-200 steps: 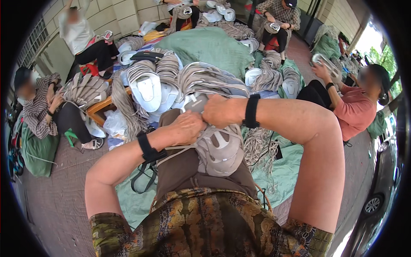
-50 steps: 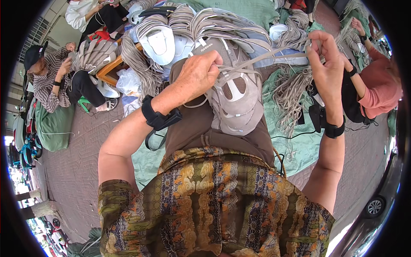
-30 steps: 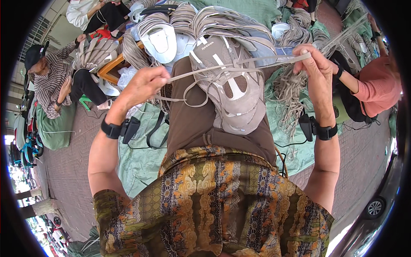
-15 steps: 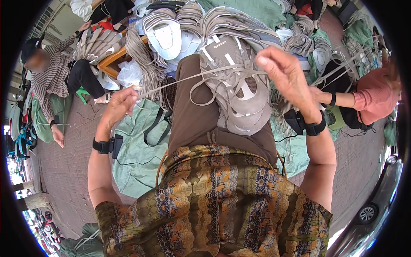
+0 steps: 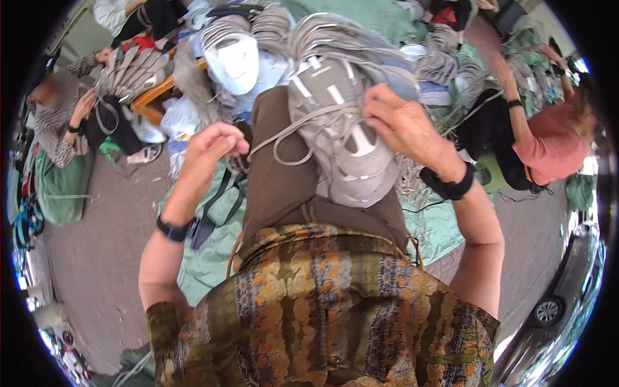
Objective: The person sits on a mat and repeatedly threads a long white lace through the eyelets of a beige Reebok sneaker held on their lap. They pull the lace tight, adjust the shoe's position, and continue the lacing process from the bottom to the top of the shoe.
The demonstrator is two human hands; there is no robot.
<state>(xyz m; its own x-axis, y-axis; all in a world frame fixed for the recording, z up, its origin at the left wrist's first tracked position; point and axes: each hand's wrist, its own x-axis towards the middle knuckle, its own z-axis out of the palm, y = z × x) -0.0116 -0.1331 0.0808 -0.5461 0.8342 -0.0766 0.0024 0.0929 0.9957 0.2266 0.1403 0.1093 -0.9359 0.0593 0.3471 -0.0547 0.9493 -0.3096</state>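
Observation:
A grey-beige sneaker upper (image 5: pixel 348 158) with white stripes lies across my brown-trousered thighs, toe toward my body. Its pale shoelace (image 5: pixel 293 126) stretches left from the eyelets, with one loop hanging over the upper. At the left end of that lace is my left hand (image 5: pixel 216 145), its thumb and fingers pinched together. Bent over the sneaker's right side, my right hand (image 5: pixel 400 122) has its fingers closed at the lacing. The lace between those fingers is mostly hidden. Black bands circle both wrists.
Stacked grey shoe uppers (image 5: pixel 348 39) lie just beyond my knees, beside white shoe parts (image 5: pixel 231 64). A wooden frame (image 5: pixel 153 100) and a clear plastic bag (image 5: pixel 180 118) are at the left. Co-workers sit left and right, one in a pink top (image 5: pixel 558 145). Green sheeting (image 5: pixel 432 232) covers ground beside me.
My left hand has moved right, toward the sneaker, and the lace between my hands has slackened. My right hand has come down closer to the lacing. The co-workers' arms have shifted.

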